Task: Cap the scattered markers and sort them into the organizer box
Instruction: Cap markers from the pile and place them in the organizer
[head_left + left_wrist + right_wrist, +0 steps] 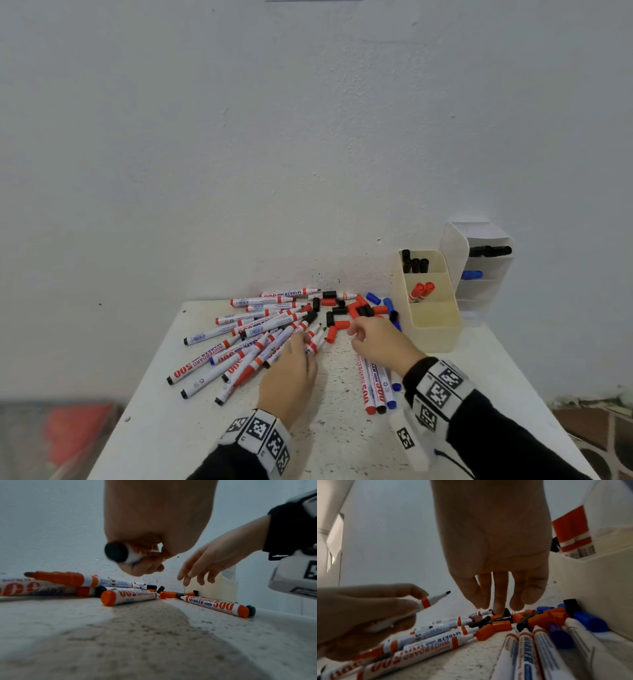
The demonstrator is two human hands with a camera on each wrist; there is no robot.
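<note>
Uncapped whiteboard markers (246, 339) lie fanned over the left half of the white table (342, 442). Loose red, black and blue caps (356, 310) are heaped at the back middle. My left hand (301, 342) grips one uncapped marker (435, 599) with a black tip and a black end (118, 553), lifted just above the pile. My right hand (352, 330) hovers over the caps with straight fingers (500, 601) pointing down, one reaching a black cap (506, 614). The cream organizer box (438, 337) at the right holds black-capped markers (415, 263) in its back compartment and red-capped ones (423, 290) in the middle.
Three more markers (376, 390) lie side by side under my right wrist. A white stepped organizer (479, 294) with black and blue markers stands behind the cream box against the wall. The table's front edge is near my forearms; its left side drops to the floor.
</note>
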